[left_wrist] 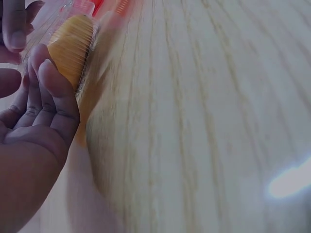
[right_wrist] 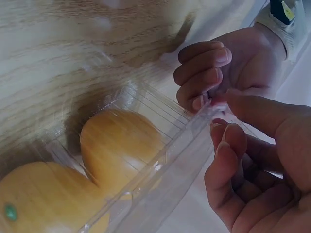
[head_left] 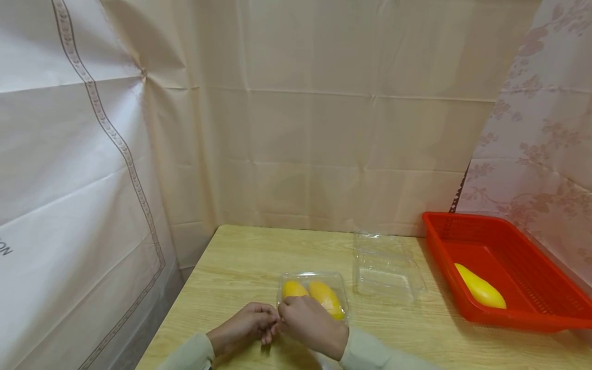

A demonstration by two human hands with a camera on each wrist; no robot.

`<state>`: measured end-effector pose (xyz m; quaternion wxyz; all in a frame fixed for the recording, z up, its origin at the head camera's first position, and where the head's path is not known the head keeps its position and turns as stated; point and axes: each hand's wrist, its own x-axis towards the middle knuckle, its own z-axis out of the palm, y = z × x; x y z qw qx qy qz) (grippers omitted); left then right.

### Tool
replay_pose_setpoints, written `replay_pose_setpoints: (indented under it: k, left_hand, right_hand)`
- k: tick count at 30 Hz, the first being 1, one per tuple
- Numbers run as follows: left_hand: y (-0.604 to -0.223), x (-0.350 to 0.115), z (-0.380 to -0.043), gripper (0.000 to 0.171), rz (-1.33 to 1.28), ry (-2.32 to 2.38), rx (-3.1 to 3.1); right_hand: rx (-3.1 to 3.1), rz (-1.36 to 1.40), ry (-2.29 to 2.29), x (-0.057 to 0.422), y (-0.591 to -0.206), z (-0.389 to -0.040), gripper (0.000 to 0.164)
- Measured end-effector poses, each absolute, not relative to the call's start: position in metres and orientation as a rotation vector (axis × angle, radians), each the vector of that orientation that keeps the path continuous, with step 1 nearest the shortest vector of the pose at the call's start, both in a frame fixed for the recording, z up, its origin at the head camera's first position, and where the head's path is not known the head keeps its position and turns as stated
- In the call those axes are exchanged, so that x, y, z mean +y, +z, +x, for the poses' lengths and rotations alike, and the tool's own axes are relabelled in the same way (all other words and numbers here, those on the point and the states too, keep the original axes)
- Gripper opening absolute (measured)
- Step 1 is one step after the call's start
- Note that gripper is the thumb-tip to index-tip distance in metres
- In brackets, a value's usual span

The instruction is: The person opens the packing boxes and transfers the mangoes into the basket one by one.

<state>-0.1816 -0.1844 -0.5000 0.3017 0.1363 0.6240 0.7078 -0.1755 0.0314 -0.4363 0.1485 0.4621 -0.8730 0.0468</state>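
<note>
A clear plastic clamshell box (head_left: 343, 281) with two yellow-orange mangoes (head_left: 326, 295) inside stands near the front of the table, its lid down over them. At its near left corner both hands meet. My right hand (head_left: 314, 326) pinches the corner edge between thumb and fingers, seen closest in the right wrist view. From the other side my left hand (right_wrist: 228, 68) has its fingers curled with the tips at that same corner (right_wrist: 206, 109). One mango (right_wrist: 29, 199) carries a small green sticker.
An open clear clamshell (head_left: 386, 270) lies on the wooden table (head_left: 240, 257) to the right of the box. Farther right, a red plastic basket (head_left: 446, 280) holds one yellow mango (head_left: 481, 288). Cloth sheets hang behind and on both sides.
</note>
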Motion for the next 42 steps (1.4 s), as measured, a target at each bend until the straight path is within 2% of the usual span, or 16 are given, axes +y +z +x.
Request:
replay_pose_setpoints:
  k: [8,18,30,37,42]
  left_hand:
    - [-0.502,-0.182,-0.18,0.009,0.349,1.892,1.642]
    - [-0.501,-0.181,-0.179,0.009,0.315,1.877,1.672]
    - [-0.498,-0.173,-0.175,0.012,0.231,1.913,1.742]
    - [-0.495,-0.167,-0.176,0.009,0.148,1.918,1.808]
    - [-0.495,-0.166,-0.176,0.013,0.118,1.9,1.864]
  right_hand:
    - [-2.39,1.351,-0.119,0.029,-0.44,-0.174,0.017]
    - [-2.347,1.348,-0.185,0.025,-0.445,-0.172,0.011]
    - [-2.335,1.299,-0.193,0.026,-0.457,-0.174,0.017]
    - [-2.399,1.302,-0.088,0.028,-0.443,-0.177,0.02]
    - [-2.425,1.313,-0.07,0.027,-0.441,-0.18,0.021]
